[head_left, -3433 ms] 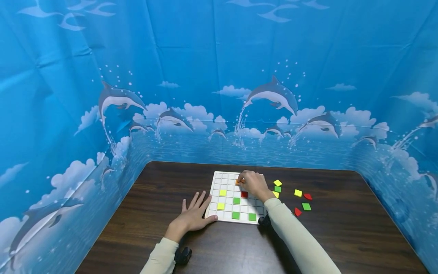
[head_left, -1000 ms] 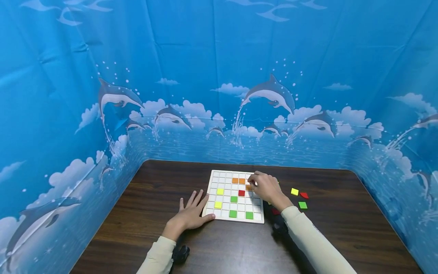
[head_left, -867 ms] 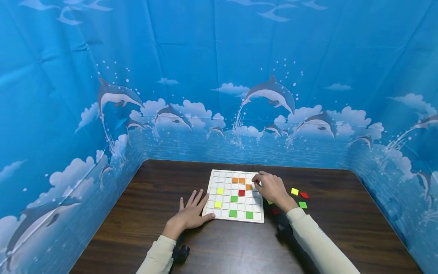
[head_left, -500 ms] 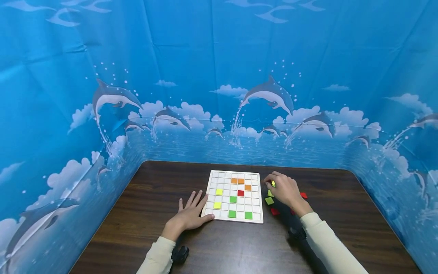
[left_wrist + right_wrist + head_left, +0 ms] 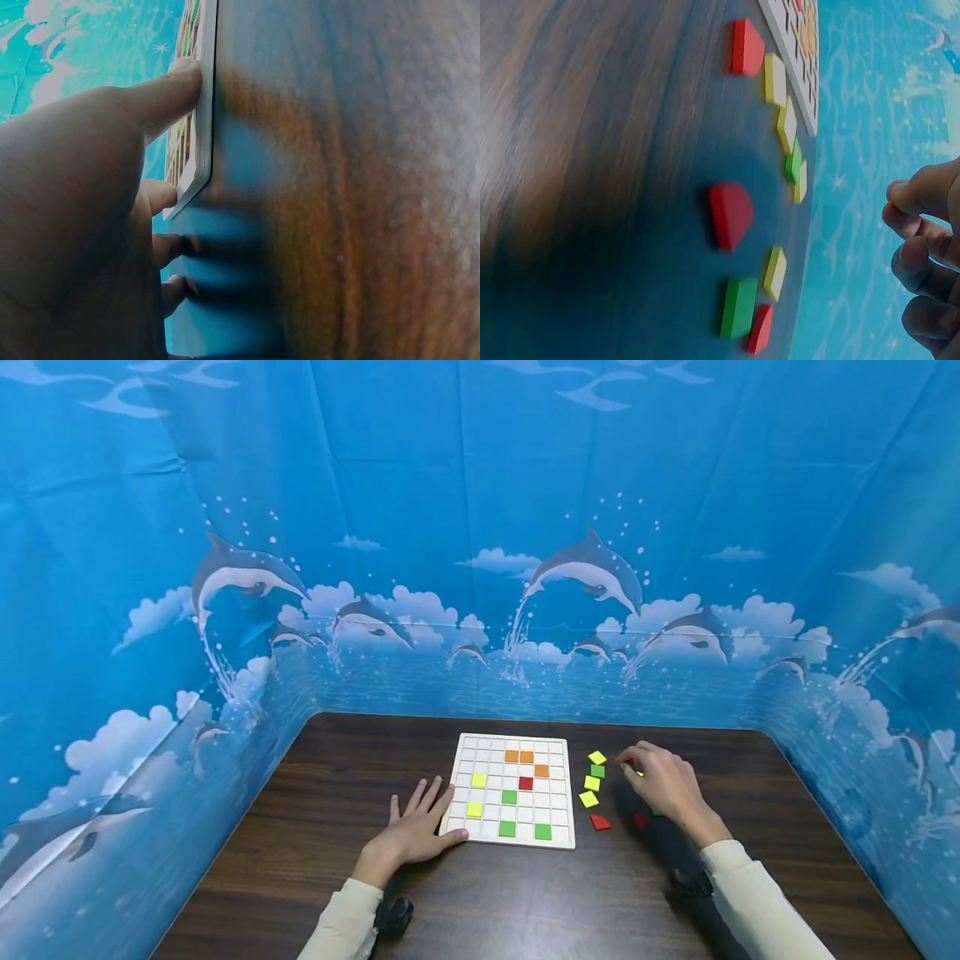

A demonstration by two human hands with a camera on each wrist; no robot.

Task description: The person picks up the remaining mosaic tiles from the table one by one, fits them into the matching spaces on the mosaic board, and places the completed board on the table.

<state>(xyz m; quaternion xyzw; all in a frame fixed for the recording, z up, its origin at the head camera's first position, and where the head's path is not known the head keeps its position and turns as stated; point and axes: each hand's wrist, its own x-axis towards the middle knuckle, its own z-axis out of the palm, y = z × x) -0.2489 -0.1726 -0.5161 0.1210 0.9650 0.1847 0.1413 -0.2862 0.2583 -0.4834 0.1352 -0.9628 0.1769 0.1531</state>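
A white grid board point(image 5: 526, 814) lies on the table, bearing orange point(image 5: 542, 771), yellow point(image 5: 478, 780), green point(image 5: 509, 797) and red point(image 5: 526, 783) tiles in its cells. My left hand point(image 5: 414, 837) rests spread at its left edge; in the left wrist view the thumb point(image 5: 169, 97) lies on the board's near edge. To the right of the board, my right hand point(image 5: 666, 783) hovers over loose tiles with loosely curled fingers and nothing visible between them. Beneath it, the right wrist view shows a red piece point(image 5: 731, 215), a yellow tile point(image 5: 775, 273) and a green tile point(image 5: 739, 307).
Between board and right hand lies a column of loose pieces, with yellow tiles point(image 5: 592, 782), a green tile point(image 5: 597, 771) and a red piece point(image 5: 600, 822). The dark wooden table point(image 5: 510, 902) meets a blue dolphin-printed curtain point(image 5: 420, 527) at its far edge.
My right hand has left the board and travelled right, over the loose tiles. Three orange tiles now show on the board, the last one uncovered from under its fingers. The left hand stays put.
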